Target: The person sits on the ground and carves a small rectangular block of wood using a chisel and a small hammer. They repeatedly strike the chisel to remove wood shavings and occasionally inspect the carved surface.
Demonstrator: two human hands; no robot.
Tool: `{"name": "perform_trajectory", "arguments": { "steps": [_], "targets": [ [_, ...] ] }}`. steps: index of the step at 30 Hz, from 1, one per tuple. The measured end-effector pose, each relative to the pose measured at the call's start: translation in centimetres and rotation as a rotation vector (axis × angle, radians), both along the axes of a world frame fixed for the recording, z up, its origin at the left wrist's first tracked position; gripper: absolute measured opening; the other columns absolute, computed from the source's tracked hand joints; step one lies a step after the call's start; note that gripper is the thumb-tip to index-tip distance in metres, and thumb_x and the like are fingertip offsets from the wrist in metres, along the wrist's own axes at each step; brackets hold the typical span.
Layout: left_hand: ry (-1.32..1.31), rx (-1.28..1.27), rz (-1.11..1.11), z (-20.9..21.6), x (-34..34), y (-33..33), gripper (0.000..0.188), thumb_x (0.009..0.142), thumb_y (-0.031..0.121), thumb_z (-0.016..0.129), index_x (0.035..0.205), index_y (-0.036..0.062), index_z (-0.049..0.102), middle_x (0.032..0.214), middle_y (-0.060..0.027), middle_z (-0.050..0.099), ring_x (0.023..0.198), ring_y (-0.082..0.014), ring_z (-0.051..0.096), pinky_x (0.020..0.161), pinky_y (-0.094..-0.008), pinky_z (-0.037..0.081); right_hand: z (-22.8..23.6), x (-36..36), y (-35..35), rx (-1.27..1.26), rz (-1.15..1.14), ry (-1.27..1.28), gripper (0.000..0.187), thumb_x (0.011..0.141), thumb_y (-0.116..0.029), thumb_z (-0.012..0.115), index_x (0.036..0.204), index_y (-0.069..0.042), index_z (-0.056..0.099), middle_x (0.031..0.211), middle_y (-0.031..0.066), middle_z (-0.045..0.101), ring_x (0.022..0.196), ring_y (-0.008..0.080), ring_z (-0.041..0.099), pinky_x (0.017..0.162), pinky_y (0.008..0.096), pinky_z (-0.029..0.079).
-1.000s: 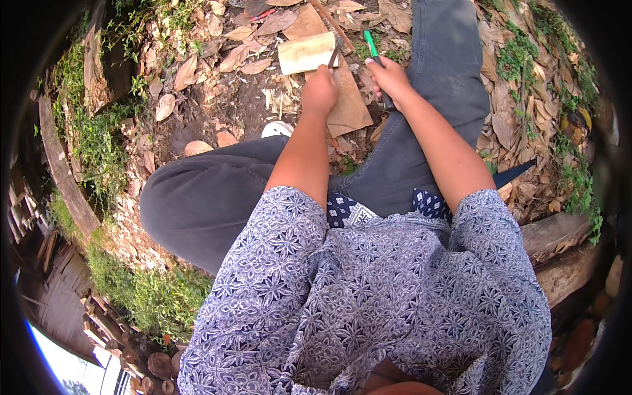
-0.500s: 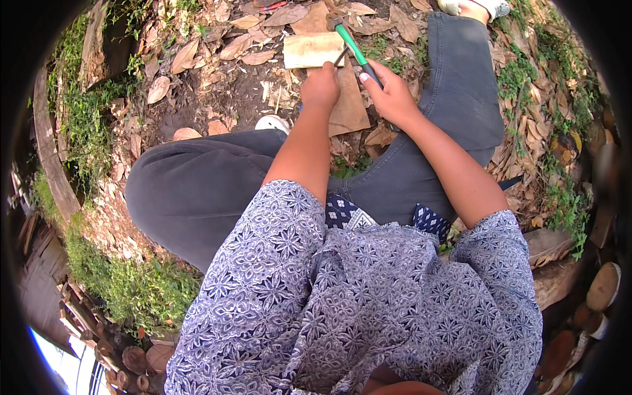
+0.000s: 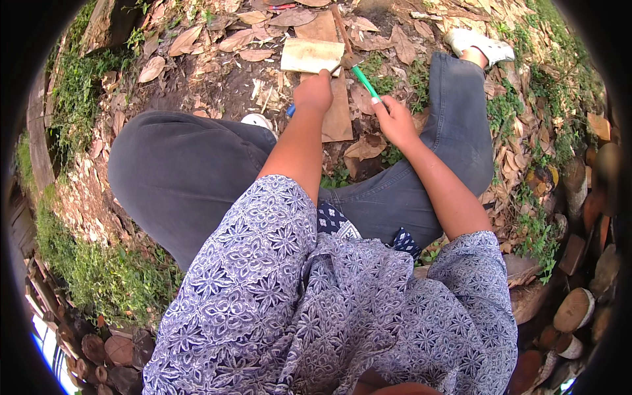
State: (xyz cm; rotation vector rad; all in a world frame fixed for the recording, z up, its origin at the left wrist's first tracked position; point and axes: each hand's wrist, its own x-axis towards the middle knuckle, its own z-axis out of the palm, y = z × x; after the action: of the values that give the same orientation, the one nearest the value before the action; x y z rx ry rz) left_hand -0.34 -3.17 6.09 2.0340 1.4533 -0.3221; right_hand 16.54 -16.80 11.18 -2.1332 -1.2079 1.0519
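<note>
My left hand (image 3: 313, 92) is closed around a chisel (image 3: 290, 110); its blue handle end pokes out below the fist, and its dark metal blade reaches the right edge of a pale wooden block (image 3: 309, 55). My right hand (image 3: 395, 122) grips the green handle of a hammer (image 3: 363, 80). The hammer's brownish head is low beside the block's right edge, close to the chisel blade; whether they touch I cannot tell. Under the block lies a flat brown board (image 3: 338, 118), showing in front of and behind it.
Dry leaves (image 3: 238, 41) and pale wood chips (image 3: 266, 97) cover the soil. A thin brown stick (image 3: 341, 27) lies beyond the block. My bent legs flank the work, a white shoe (image 3: 480, 47) at far right. Cut logs (image 3: 573, 309) are stacked at right; a weathered timber (image 3: 108, 26) stands at left.
The hammer head has come down from beyond the block's top right to beside its right edge. My right hand has moved slightly down and right. My left hand keeps the chisel at the block.
</note>
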Motion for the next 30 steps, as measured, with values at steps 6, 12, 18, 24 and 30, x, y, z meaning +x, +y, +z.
{"name": "perform_trajectory", "arguments": {
  "steps": [6,12,18,24,30],
  "targets": [
    [0.012,-0.011,0.044,0.0,0.0,-0.3,0.026,0.100,0.016,0.045,0.120,0.0081,0.060,0.110,-0.0198,0.073,0.103,-0.0372,0.072,0.087,-0.0507,0.057,3.2,-2.4,2.6,0.294,-0.064,0.160,0.032,0.103,-0.033,0.058,0.099,-0.002,0.061,0.062,0.0090,0.054,0.056,0.0144,0.048,0.053,0.0351,0.040],
    [-0.047,-0.035,0.110,-0.1,0.8,-0.7,0.035,0.103,0.030,0.042,0.118,0.0061,0.062,0.108,-0.0248,0.072,0.104,-0.0426,0.069,0.091,-0.0546,0.054,-0.9,-1.8,0.6,0.003,-0.082,-0.028,0.042,0.103,-0.040,0.054,0.097,-0.001,0.067,0.067,0.0117,0.057,0.061,0.0176,0.052,0.059,0.0371,0.043],
    [-0.068,-0.041,0.164,-0.3,1.0,-0.9,0.036,0.102,0.032,0.043,0.118,0.0057,0.063,0.109,-0.0258,0.071,0.104,-0.0431,0.069,0.091,-0.0546,0.054,-0.5,-1.1,2.4,0.093,-0.141,0.227,0.040,0.102,-0.041,0.058,0.106,-0.002,0.069,0.067,0.0067,0.059,0.060,0.0134,0.050,0.058,0.0338,0.042],
    [-0.053,0.002,0.140,-0.9,0.9,-1.0,0.034,0.103,0.030,0.042,0.116,0.0060,0.063,0.106,-0.0247,0.072,0.100,-0.0428,0.070,0.088,-0.0545,0.055,0.5,-1.5,2.4,0.249,-0.173,0.243,0.033,0.102,-0.035,0.062,0.105,-0.003,0.069,0.069,0.0023,0.060,0.061,0.0080,0.049,0.057,0.0296,0.042],
    [-0.064,0.059,0.113,-1.6,0.7,-1.2,0.031,0.103,0.029,0.042,0.113,0.0066,0.061,0.100,-0.0236,0.073,0.096,-0.0429,0.071,0.085,-0.0550,0.055,2.4,-2.1,2.4,0.273,-0.138,0.181,0.034,0.102,-0.035,0.061,0.101,-0.001,0.067,0.066,0.0060,0.059,0.062,0.0108,0.051,0.058,0.0310,0.043]
  ]
}}
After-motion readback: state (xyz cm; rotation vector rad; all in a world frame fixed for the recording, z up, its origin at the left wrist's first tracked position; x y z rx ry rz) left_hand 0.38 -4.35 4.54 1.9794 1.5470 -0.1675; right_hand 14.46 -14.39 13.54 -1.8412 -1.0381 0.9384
